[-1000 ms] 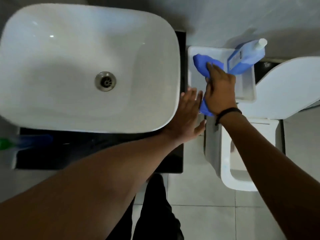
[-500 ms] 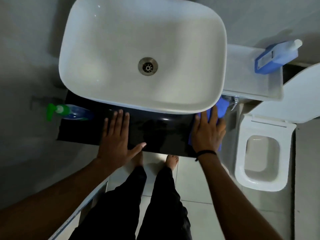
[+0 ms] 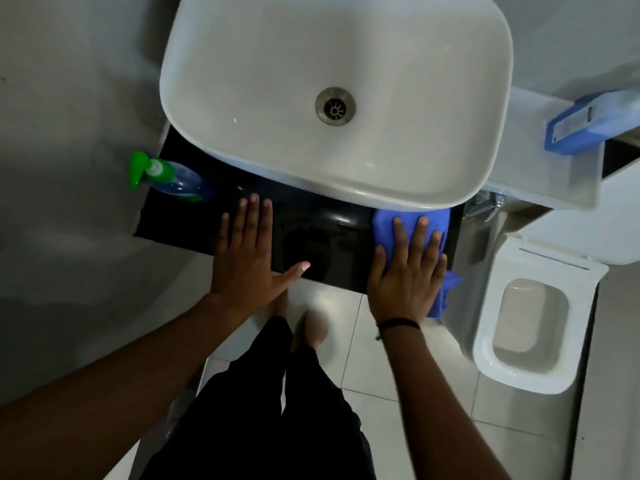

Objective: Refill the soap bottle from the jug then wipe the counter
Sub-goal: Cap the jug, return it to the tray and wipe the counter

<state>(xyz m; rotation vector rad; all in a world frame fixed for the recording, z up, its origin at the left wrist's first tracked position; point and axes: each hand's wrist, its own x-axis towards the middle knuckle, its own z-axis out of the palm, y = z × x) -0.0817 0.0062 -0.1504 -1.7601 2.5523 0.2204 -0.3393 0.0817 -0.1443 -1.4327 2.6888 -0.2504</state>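
A blue cloth (image 3: 384, 225) lies on the right end of the black counter (image 3: 322, 244), just below the sink rim. My right hand (image 3: 408, 271) presses flat on the cloth with its fingers spread. Flat on the bare counter to the left rests my left hand (image 3: 247, 251), holding nothing. At the counter's left end stands the soap bottle (image 3: 173, 178), with a green pump and blue liquid. The blue jug (image 3: 588, 123) lies on the toilet tank lid at the upper right.
A white basin (image 3: 242, 81) overhangs the back of the counter. The white toilet tank (image 3: 540, 174) and the open toilet bowl (image 3: 530, 327) stand to the right. My legs and feet are below the counter on the tiled floor (image 3: 398, 393).
My right hand brought the cloth from the tank lid down to the counter's right end. My left hand moved from the sink's right side to the counter's middle. The view shifted left.
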